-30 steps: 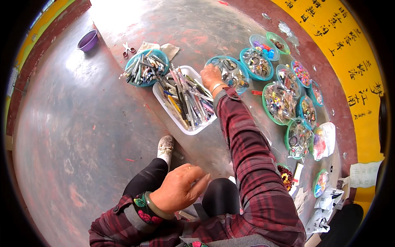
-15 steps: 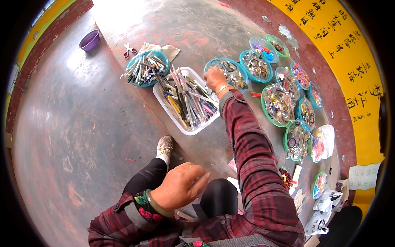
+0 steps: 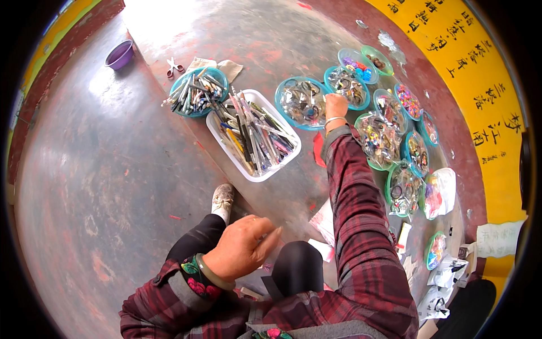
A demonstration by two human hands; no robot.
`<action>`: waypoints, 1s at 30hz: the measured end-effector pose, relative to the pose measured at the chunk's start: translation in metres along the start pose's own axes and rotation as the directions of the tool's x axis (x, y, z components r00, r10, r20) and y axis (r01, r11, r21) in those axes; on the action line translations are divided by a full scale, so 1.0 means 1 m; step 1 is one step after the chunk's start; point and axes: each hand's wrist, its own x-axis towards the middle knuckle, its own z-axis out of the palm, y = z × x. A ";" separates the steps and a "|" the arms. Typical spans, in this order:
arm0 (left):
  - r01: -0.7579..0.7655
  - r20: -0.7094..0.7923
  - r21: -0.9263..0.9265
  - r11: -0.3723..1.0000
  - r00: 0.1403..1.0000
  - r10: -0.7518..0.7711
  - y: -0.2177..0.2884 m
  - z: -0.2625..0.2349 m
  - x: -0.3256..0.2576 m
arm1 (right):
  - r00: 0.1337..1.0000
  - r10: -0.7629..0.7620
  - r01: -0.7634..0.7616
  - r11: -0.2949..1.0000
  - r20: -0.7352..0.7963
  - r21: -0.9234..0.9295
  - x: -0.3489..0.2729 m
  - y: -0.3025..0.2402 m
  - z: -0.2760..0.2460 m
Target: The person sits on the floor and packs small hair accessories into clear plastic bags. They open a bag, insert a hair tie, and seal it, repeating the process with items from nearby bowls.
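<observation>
My right hand (image 3: 336, 106) reaches forward, its fingers curled down at the right rim of a wide blue basin (image 3: 285, 116) full of small clear-wrapped items. A second blue basin (image 3: 366, 104) of similar items lies just beyond it. The fingertips are hidden, so what they hold, if anything, does not show. My left hand (image 3: 243, 248) hovers over my lap, loosely bent with the thumb apart, and no object shows in it. Ahead of it stands a white plastic basket (image 3: 221, 145) heaped with pens. Beside that is a blue basin (image 3: 176, 107) packed with more pens.
Several basins of wrapped trinkets, such as a green one (image 3: 388, 189), cluster at the right. Scissors (image 3: 175, 68) and a pale cloth (image 3: 230, 69) lie behind the pens. A purple bowl (image 3: 119, 55) stands far left. Red material (image 3: 319, 150) lies by my right sleeve.
My right hand has moved right, from over the wide blue basin to its right rim. The red material beside my sleeve has come into sight. My left hand stays over my lap.
</observation>
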 end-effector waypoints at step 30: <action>0.088 -0.028 -0.060 0.994 0.996 -0.090 0.005 0.005 -0.003 | 0.547 0.644 -0.660 0.725 0.535 -0.198 -0.155 0.010 -0.084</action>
